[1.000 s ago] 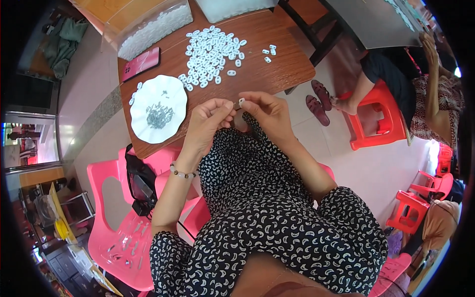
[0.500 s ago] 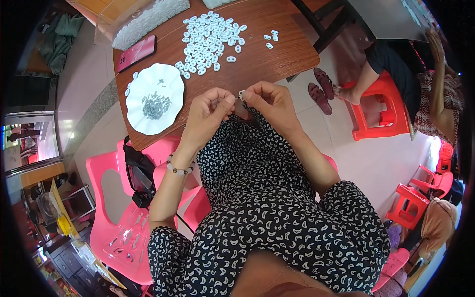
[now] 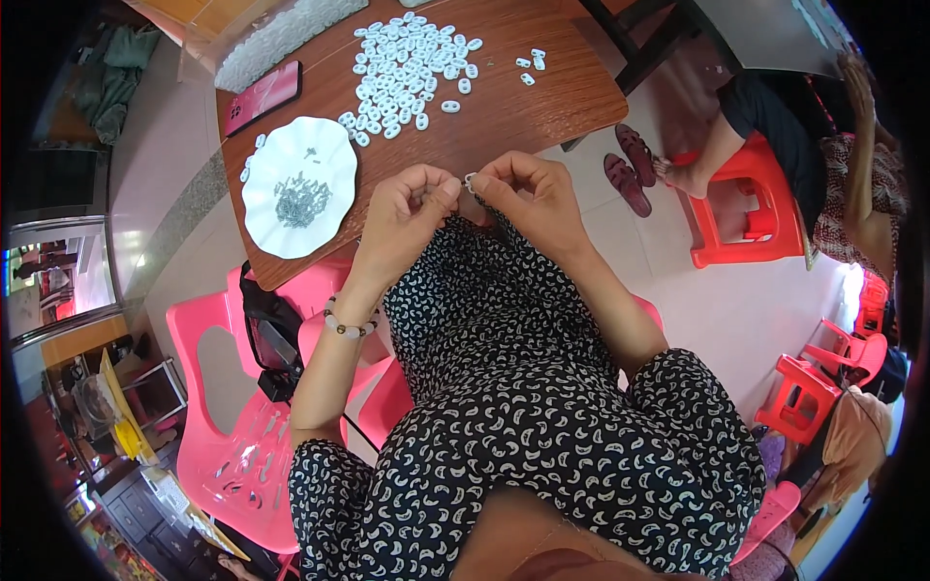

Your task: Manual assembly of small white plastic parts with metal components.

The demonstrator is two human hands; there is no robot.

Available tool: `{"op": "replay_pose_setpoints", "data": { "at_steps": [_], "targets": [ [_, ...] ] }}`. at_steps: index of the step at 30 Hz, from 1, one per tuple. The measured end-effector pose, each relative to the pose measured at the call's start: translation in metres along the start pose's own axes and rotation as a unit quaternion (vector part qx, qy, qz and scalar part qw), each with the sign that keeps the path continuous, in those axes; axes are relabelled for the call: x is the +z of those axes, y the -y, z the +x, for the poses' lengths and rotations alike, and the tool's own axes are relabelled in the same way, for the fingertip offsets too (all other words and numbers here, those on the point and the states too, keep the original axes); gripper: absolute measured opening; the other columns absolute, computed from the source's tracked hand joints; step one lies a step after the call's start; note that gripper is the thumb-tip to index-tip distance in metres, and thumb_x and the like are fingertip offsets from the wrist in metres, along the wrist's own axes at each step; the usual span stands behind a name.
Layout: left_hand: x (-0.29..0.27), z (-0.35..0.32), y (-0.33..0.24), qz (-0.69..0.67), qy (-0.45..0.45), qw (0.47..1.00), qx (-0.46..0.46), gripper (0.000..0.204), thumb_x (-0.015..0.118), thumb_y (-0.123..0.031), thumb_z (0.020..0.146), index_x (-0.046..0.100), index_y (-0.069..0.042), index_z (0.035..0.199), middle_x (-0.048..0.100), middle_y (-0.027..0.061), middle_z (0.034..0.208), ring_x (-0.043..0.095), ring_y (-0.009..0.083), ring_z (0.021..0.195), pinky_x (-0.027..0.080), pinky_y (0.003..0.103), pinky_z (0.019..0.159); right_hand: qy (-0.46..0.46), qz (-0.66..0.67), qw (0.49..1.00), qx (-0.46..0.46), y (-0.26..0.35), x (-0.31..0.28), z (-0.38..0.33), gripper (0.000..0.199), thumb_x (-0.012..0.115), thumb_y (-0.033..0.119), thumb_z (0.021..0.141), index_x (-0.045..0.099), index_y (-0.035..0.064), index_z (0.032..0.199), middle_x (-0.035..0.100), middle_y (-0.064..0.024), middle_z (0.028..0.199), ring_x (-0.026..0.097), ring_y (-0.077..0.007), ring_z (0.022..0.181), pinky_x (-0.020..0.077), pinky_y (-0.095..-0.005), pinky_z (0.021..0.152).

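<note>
Just past the table's near edge, my right hand (image 3: 535, 201) pinches a small white oval piece with holes (image 3: 471, 182) between thumb and fingertips. Close beside it on the left, my left hand (image 3: 409, 215) is closed, thumb pressed to the fingers; anything in that pinch is too small to make out. A white plate with a wavy rim (image 3: 263, 218) lies to the left and bears a heap of tiny grey metal-like pieces (image 3: 302, 201). Beyond my hands, many similar white two-holed ovals (image 3: 402, 82) are spread over the brown wooden table (image 3: 523, 116).
A pink phone (image 3: 263, 97) lies at the table's left, near a clear bin of white pieces (image 3: 281, 44). A few loose ovals (image 3: 528, 64) sit at the right. Pink chairs (image 3: 228, 455) stand left; another person sits on a red stool (image 3: 751, 218) at right.
The view has shifted slightly. Both hands keep their pinched pose, and the right hand still grips the white oval piece.
</note>
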State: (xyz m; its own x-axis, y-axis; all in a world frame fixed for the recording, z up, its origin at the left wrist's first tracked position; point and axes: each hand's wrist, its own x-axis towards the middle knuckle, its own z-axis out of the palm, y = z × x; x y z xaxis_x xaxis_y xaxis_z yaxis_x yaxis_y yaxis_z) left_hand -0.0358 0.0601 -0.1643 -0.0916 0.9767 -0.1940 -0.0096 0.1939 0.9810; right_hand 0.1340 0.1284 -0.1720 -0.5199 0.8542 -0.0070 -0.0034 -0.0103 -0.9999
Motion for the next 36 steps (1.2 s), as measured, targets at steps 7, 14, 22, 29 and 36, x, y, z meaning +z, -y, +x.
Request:
{"op": "replay_pose_setpoints", "data": {
  "at_steps": [7,14,22,29,36],
  "targets": [
    [0.003,-0.002,-0.005,0.060,-0.026,0.998,0.022,0.017,0.061,-0.015,0.091,0.063,0.001,0.088,0.060,-0.0019,0.071,0.051,0.0032,0.064,0.041,0.019,0.059,-0.013,-0.028,0.999,-0.029,-0.001,0.002,-0.001,0.015,0.067,0.011,0.085,0.064,-0.0034,0.080,0.065,-0.0023,0.072,0.058,-0.0040,0.065,0.0464,-0.0191,0.058],
    [0.006,-0.002,-0.005,0.072,-0.046,0.996,0.030,0.014,0.061,-0.012,0.090,0.063,0.002,0.087,0.060,-0.0010,0.070,0.051,0.0038,0.063,0.041,0.020,0.059,-0.030,-0.068,0.994,-0.078,-0.011,0.005,-0.002,0.012,0.065,0.009,0.086,0.063,-0.0019,0.081,0.063,-0.0015,0.069,0.057,-0.0060,0.060,0.0448,-0.0201,0.054],
    [0.007,0.000,0.003,0.080,-0.046,0.995,0.042,0.014,0.061,-0.011,0.089,0.062,0.003,0.086,0.060,-0.0007,0.070,0.051,0.0049,0.065,0.041,0.021,0.059,-0.034,-0.082,0.992,-0.085,-0.012,0.005,-0.002,0.013,0.066,0.009,0.086,0.064,-0.0022,0.081,0.062,-0.0016,0.069,0.057,-0.0057,0.061,0.0446,-0.0204,0.054],
    [0.009,-0.001,0.002,0.074,-0.041,0.996,0.029,0.015,0.061,-0.012,0.090,0.062,0.003,0.085,0.059,-0.0010,0.070,0.050,0.0050,0.064,0.041,0.021,0.059,-0.028,-0.054,0.996,-0.063,-0.014,0.004,-0.002,0.014,0.066,0.010,0.086,0.064,-0.0026,0.080,0.063,-0.0022,0.069,0.057,-0.0057,0.061,0.0448,-0.0202,0.055],
    [0.003,-0.001,0.007,0.054,-0.033,0.998,0.013,0.017,0.060,-0.013,0.091,0.063,0.003,0.088,0.060,-0.0005,0.072,0.051,0.0044,0.066,0.041,0.021,0.060,-0.015,-0.065,0.997,-0.050,-0.012,0.004,-0.001,0.015,0.065,0.011,0.086,0.064,-0.0024,0.080,0.063,-0.0015,0.069,0.058,-0.0057,0.062,0.0450,-0.0202,0.056]
  ]
}}
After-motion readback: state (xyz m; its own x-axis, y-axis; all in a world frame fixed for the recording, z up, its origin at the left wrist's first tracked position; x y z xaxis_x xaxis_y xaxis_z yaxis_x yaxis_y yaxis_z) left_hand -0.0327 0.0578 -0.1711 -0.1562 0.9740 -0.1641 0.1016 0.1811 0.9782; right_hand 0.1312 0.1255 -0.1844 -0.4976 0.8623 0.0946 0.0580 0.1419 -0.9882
